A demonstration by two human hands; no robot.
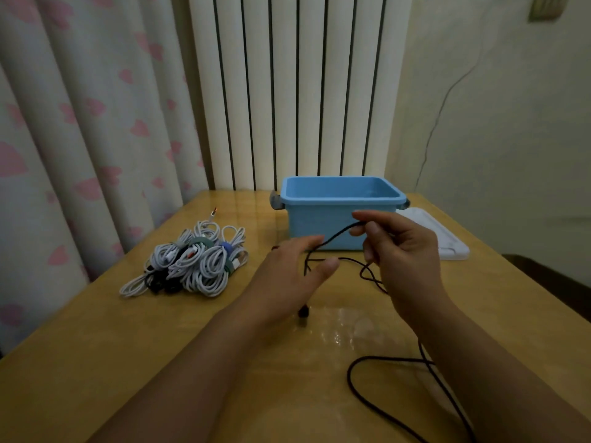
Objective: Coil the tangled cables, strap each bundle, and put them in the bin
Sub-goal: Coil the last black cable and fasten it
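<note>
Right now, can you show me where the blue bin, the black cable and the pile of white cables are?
blue bin (319, 230): head view, on its front wall.
black cable (335, 235): head view, on the stretch rising toward the right hand.
pile of white cables (208, 266): head view, on a coiled bundle.

I see the bin (342, 219) at the counter's (96, 362) back, its lid (447, 238) right of it, the cable pile (192, 260) left.
</note>
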